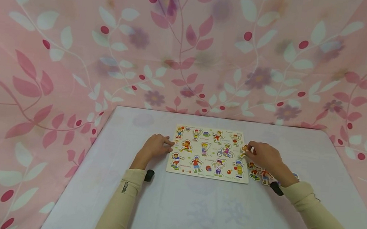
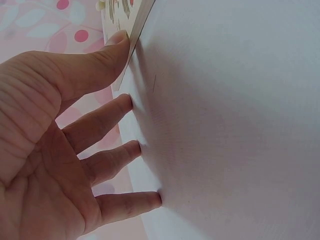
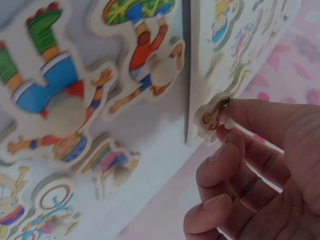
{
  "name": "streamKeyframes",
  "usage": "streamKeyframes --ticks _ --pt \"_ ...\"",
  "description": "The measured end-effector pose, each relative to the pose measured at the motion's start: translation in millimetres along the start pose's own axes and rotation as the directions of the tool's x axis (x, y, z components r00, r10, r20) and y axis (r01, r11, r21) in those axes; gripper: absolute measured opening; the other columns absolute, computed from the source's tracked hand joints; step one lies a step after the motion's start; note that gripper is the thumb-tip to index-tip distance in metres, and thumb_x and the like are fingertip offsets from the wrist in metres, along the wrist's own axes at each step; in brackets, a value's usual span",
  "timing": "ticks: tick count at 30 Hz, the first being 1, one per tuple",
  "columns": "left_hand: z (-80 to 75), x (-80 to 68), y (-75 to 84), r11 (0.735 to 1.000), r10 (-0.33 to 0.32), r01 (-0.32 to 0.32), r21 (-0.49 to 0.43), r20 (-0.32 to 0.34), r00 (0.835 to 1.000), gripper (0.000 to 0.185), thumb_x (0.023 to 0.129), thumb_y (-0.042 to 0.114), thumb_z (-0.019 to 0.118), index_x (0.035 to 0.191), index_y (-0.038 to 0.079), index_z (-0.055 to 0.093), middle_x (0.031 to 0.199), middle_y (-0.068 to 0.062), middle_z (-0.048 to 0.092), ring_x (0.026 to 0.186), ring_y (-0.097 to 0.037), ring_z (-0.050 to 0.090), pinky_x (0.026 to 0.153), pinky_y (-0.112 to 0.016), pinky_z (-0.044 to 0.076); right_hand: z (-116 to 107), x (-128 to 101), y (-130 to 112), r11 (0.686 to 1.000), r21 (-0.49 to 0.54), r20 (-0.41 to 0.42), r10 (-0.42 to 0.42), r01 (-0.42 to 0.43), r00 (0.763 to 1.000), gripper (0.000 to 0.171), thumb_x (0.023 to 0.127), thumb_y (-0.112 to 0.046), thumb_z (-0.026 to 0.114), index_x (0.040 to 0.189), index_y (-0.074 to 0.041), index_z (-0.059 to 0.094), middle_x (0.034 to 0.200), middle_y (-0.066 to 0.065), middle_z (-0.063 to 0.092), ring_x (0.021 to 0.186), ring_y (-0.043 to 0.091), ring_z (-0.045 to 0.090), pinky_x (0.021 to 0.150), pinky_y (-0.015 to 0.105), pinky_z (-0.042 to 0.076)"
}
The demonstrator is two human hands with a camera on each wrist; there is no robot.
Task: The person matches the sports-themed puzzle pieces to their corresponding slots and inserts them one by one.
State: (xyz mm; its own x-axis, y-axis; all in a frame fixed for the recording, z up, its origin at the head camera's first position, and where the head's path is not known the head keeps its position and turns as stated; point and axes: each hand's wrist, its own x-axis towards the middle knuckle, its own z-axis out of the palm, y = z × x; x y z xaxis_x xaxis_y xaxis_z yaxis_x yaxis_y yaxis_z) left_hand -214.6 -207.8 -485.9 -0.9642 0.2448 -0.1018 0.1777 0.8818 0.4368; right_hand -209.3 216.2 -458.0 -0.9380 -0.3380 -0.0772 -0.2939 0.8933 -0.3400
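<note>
A cream wooden puzzle board (image 1: 194, 173) printed with sport children lies in the middle of the white table (image 1: 193, 212). My left hand (image 1: 157, 145) rests at the board's left edge, its straight fingers (image 2: 120, 107) touching the cloth and the thumb against the board edge (image 2: 140, 22). My right hand (image 1: 264, 156) pinches a small cut-out figure piece (image 3: 212, 117) by its peg at the board's right edge (image 3: 195, 75). Several loose figure pieces (image 3: 145, 55) lie on the table just right of the board, beside my right wrist.
A pink leaf-patterned cloth (image 1: 76, 43) hangs behind and around the table. The table's near half is bare white cloth. Loose pieces (image 1: 259, 173) sit between the board and the table's right side.
</note>
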Motion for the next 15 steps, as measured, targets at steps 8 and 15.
streamKeyframes --ticks 8,15 --pt "-1.3 -0.7 1.0 1.0 -0.004 0.004 -0.008 0.002 1.0 0.031 0.086 0.025 0.077 0.116 0.019 0.074 0.135 -0.009 0.06 0.128 -0.035 0.051 0.108 -0.048 0.037 10 12 -21 0.999 0.02 0.023 -0.047 0.047 0.999 0.019 0.093 -0.024 0.068 0.102 -0.008 0.064 0.069 -0.001 0.053 0.056 0.015 0.045 0.047 0.029 0.033" --pt "-0.1 0.0 0.4 1.0 -0.009 0.009 -0.004 -0.002 1.0 0.031 0.086 0.025 0.078 0.116 0.02 0.075 0.134 -0.008 0.061 0.127 -0.035 0.052 0.107 -0.047 0.038 17 23 -46 0.993 0.032 0.017 -0.111 0.11 0.994 0.012 0.093 -0.023 0.068 0.097 -0.012 0.065 0.069 -0.003 0.053 0.057 0.015 0.046 0.048 0.029 0.034"
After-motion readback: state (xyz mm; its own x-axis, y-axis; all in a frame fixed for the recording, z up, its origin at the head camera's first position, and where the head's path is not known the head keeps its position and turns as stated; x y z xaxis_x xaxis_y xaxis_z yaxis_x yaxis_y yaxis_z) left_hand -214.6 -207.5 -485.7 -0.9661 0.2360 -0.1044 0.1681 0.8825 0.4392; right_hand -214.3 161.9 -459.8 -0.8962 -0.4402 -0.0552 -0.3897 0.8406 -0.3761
